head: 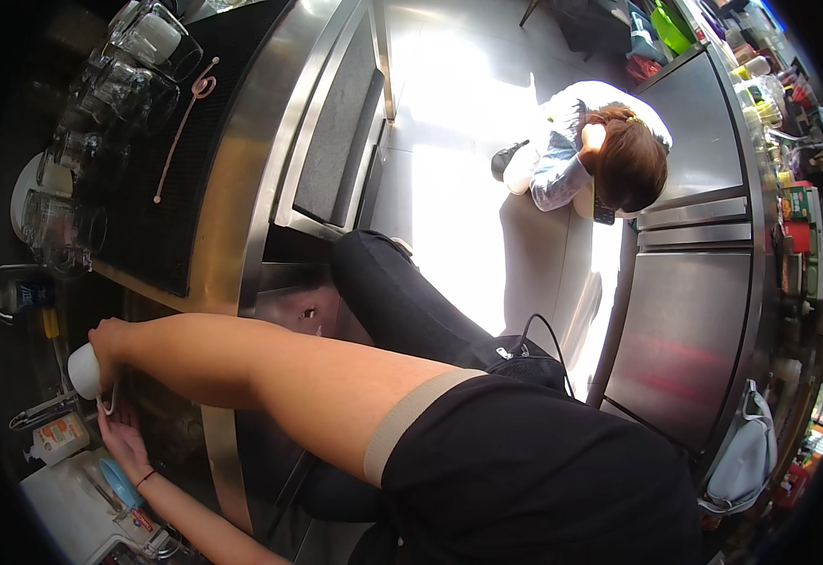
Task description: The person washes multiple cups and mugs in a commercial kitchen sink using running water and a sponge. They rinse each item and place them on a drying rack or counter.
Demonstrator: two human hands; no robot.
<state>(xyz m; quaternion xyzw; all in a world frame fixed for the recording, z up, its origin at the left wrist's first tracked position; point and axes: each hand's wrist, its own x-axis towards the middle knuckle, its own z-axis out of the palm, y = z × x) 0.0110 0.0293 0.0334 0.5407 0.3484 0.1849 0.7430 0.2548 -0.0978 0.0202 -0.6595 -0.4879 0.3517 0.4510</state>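
My right hand is closed around a white mug above a dark sink basin. The mug's bowl faces the left rim of the picture, and its handle hangs below. Just under it my left hand is turned palm up, its fingers apart, with a fingertip at or very near the handle; a thin dark band circles that wrist. Whether this hand bears any of the mug's weight is not clear. A metal tap stands beyond the mug, beside a white pump bottle.
Glass mugs and a pink cord-like item lie on a black mat at upper left. A light blue bowl-like item is beside my left wrist. Behind me a person crouches or sits low with a phone, near steel cabinets.
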